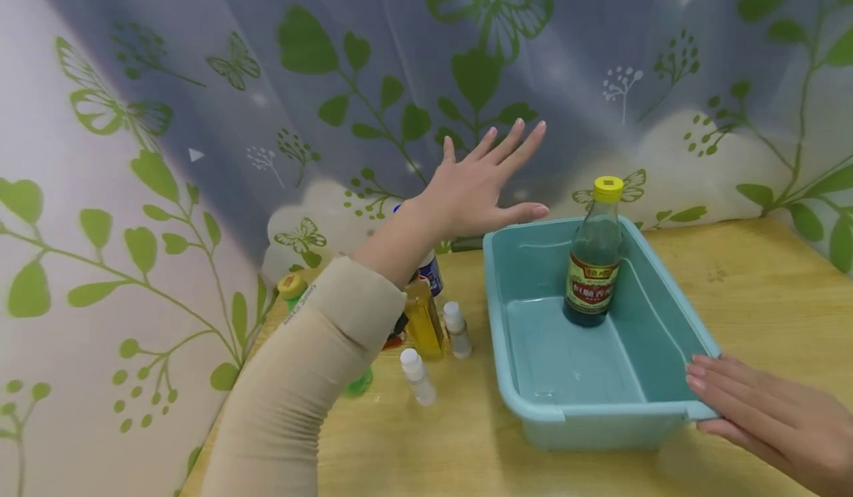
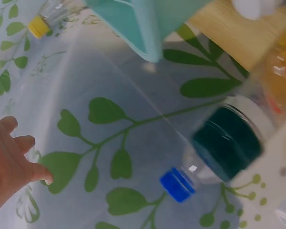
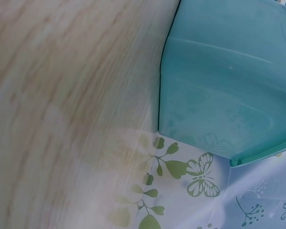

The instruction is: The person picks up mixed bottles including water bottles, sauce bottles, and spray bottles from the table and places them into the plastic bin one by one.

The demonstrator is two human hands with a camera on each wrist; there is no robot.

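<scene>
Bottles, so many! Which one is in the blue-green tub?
The yellow-capped bottle with the red-and-yellow label; it alone stands inside the tub, while the other bottles are outside it.

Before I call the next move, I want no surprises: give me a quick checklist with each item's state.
1. Left hand free: ok, fingers spread, holding nothing.
2. Bin attended: ok, right hand touches its near right corner.
3. Tall bottle upright in the bin: ok, yellow cap on.
4. Room in the bin: ok, bare floor beside the tall bottle.
5. White-capped bottles upright: ok, two stand left of the bin.
6. Count of bottles outside the bin: cannot tell, left sleeve hides some.
</scene>
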